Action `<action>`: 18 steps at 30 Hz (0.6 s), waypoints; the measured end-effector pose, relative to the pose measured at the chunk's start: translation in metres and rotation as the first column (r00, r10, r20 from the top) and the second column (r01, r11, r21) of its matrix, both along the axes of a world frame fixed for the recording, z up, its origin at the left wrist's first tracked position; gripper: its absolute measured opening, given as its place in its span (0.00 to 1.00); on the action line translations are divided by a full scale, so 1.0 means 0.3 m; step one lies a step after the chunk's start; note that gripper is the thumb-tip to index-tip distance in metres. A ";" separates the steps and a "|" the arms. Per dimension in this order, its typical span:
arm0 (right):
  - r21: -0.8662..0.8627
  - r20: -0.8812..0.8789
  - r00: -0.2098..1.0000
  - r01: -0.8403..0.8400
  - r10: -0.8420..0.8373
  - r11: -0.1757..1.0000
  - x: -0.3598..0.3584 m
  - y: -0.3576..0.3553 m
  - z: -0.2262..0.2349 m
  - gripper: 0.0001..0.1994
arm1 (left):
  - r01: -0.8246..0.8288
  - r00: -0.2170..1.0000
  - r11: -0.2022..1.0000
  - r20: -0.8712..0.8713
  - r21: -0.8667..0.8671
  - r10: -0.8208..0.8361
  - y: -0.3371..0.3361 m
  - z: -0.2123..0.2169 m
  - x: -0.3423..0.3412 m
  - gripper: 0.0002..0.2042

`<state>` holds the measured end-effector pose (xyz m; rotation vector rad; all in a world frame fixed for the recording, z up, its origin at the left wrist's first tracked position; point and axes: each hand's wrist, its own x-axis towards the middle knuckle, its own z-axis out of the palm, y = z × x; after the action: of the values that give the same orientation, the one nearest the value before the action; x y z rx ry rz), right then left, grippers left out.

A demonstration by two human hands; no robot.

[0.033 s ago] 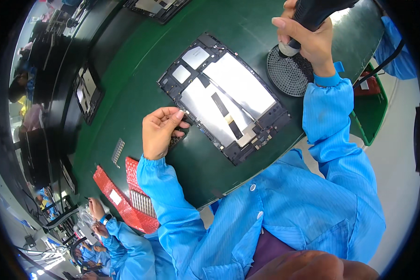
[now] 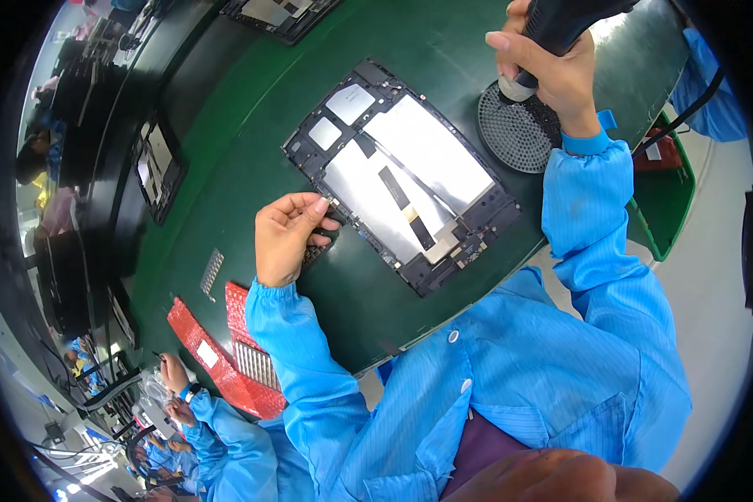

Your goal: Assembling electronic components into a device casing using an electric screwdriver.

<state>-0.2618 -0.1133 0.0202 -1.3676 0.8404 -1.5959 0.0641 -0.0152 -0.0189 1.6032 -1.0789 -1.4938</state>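
An opened tablet point(image 2: 431, 142) with a black frame, silvery plates and a dark flex cable lies slanted on the green table. At its left edge, my left hand point(image 2: 284, 238) pinches thumb and forefinger together; whatever is between the tips is too small to name. Partly hidden under that hand is a dark strip of small parts point(image 2: 314, 253). My right hand point(image 2: 565, 84), at the far right, grips a black electric screwdriver point(image 2: 560, 23). The driver's pale nose is over a round grey perforated tray point(image 2: 506, 130) with dark screws heaped on its right side; its tip is hidden.
Red bubble wrap point(image 2: 191, 328) and a strip of metal parts point(image 2: 257, 365) lie at the near left, with another small strip point(image 2: 212, 274) beyond. More opened tablets point(image 2: 157, 167) stand further left. A green bin point(image 2: 673, 213) is at right. Co-workers' hands point(image 2: 174, 374) show lower left.
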 end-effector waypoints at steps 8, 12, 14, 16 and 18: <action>-0.088 -0.043 0.999 0.004 -0.008 0.996 -0.021 -0.014 -0.028 0.17 | 0.077 0.991 0.996 0.106 0.033 -0.080 -0.012 0.009 -0.001 0.09; -0.249 -0.072 0.956 -0.293 0.284 0.923 0.074 0.024 0.092 0.17 | 0.021 0.999 0.999 0.038 -0.024 -0.020 -0.015 0.001 -0.052 0.11; -0.281 -0.040 0.921 -0.383 0.388 0.880 0.201 0.060 0.124 0.17 | 0.004 0.997 0.999 0.077 -0.043 0.000 -0.014 0.013 -0.065 0.11; -0.267 -0.145 0.868 -0.496 0.474 0.826 0.322 0.048 0.138 0.15 | -0.032 0.997 0.998 0.071 -0.046 0.036 -0.001 0.004 -0.048 0.11; -0.121 -0.234 0.866 -0.476 0.441 0.871 0.448 0.067 0.139 0.13 | -0.061 0.996 0.997 0.059 -0.050 0.064 0.010 -0.007 -0.033 0.11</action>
<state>-0.1274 -0.0933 0.0619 -1.7255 0.4375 -1.1896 0.0541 -0.0122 -0.0208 1.6436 -1.0796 -1.3764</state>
